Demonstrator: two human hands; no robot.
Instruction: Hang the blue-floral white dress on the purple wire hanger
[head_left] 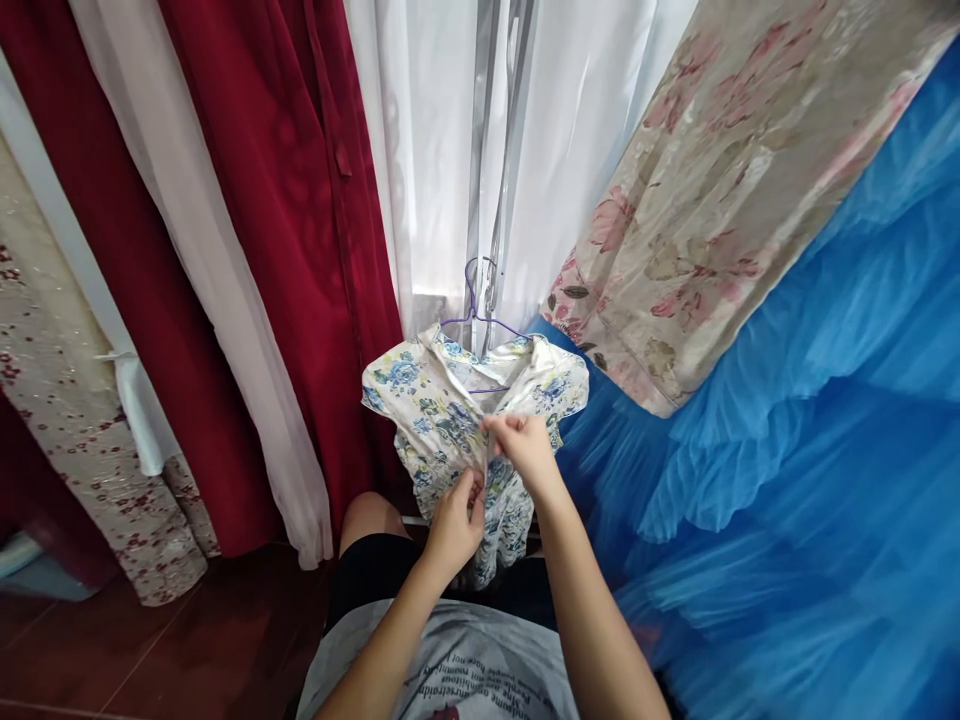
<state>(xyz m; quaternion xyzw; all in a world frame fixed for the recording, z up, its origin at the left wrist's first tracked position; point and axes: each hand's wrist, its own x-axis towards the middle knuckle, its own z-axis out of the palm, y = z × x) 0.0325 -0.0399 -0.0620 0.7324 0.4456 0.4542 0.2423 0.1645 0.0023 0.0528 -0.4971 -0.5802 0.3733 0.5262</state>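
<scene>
A white short-sleeved shirt (427, 400) with blue and yellow flowers hangs in front of me on a thin purple hanger (474, 316). Its collar lies open at the top, and the hanger's lower bar shows inside the neck. My left hand (459, 520) is closed on the front edge of the shirt, below the chest. Higher up and a little to the right, my right hand (521, 445) pinches the same front edge near the base of the neck opening. Any button between the fingers is too small or hidden to make out.
Dark red cloth (277, 200) and a pale pink panel (225, 330) hang at the left. White curtains (442, 130) hang behind a metal pole (487, 150). Floral fabric (705, 220) and a ruffled blue tulle garment (787, 520) fill the right. Red-brown tiles (172, 650) cover the floor.
</scene>
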